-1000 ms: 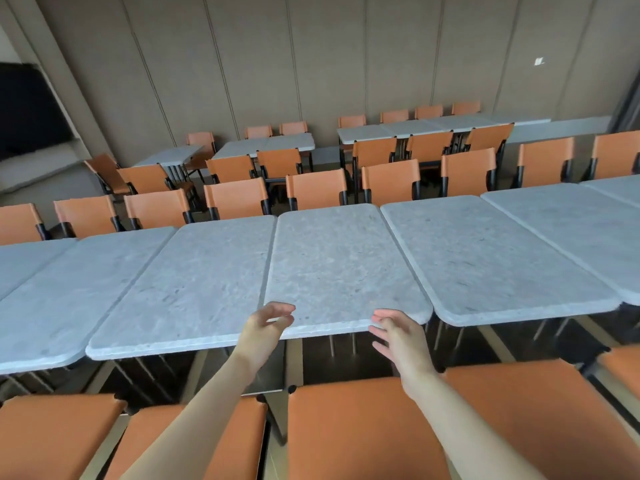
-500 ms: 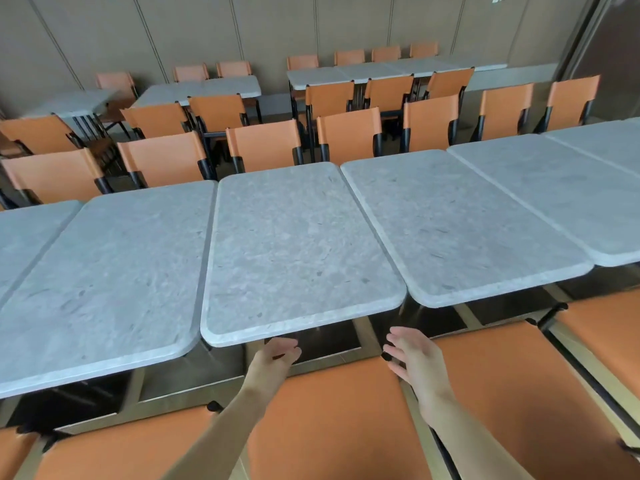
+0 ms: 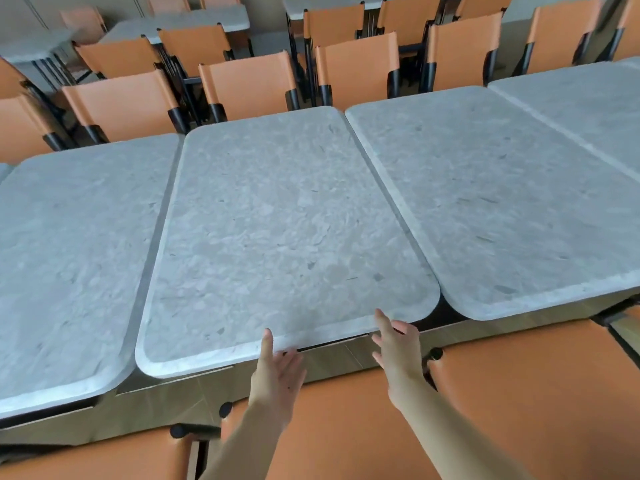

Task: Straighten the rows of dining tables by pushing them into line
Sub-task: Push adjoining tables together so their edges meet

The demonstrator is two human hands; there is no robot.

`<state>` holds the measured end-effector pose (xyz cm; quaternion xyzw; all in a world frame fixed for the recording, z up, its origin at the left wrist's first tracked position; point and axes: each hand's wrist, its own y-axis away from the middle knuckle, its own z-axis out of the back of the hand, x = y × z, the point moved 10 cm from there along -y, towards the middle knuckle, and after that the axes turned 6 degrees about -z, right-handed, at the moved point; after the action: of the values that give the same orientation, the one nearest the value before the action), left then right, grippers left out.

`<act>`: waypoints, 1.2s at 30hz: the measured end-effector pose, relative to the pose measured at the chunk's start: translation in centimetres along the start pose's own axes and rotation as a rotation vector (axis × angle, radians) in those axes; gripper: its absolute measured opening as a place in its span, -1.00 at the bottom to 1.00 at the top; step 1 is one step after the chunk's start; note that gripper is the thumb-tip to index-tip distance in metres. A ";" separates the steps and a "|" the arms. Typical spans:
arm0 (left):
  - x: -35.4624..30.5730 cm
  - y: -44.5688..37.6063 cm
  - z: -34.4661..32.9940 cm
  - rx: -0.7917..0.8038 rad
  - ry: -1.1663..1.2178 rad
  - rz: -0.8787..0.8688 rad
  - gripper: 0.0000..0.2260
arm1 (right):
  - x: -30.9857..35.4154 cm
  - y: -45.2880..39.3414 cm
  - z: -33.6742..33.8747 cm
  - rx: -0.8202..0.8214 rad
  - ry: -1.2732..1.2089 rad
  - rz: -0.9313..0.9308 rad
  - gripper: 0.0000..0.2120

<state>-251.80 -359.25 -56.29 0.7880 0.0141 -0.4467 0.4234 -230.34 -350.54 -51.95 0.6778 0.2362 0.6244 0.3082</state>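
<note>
A grey stone-topped dining table (image 3: 284,230) stands straight ahead in a row. The table to its left (image 3: 76,254) sticks out nearer to me; the table to its right (image 3: 502,202) sits slightly farther back. My left hand (image 3: 277,372) reaches the middle table's near edge, thumb on the top, fingers spread and going under the rim. My right hand (image 3: 398,344) is at the same edge farther right, one finger lying on the top, the others spread below it. Neither hand clearly grips the edge.
Orange chair backs (image 3: 346,427) stand between me and the tables, along the bottom. More orange chairs (image 3: 249,81) line the far side, with further table rows behind. A fourth table (image 3: 588,109) continues the row at the right.
The view has dropped and closed in on the middle table. Both hands have risen from below the near edge to touch it, fingers spreading.
</note>
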 end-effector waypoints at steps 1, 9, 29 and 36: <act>0.5 -0.8 0.2 -0.020 0.062 0.021 -0.31 | -0.9 -0.9 -0.2 -0.011 -0.068 -0.074 -0.44; 0.4 -3.4 2.2 -0.155 0.603 -0.096 -0.49 | -4.7 -5.8 -4.1 0.273 -0.494 -0.232 -0.65; -1.4 -5.7 2.9 0.002 0.603 -0.235 -0.83 | -3.9 -7.5 -6.2 0.474 -0.513 -0.129 -0.55; -1.4 -5.4 3.1 -0.020 0.579 -0.230 -0.82 | -3.8 -7.1 -6.0 0.458 -0.506 -0.136 -0.61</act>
<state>-256.89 -357.37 -59.60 0.8715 0.2277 -0.2484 0.3564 -236.27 -347.54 -59.49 0.8454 0.3309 0.3451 0.2380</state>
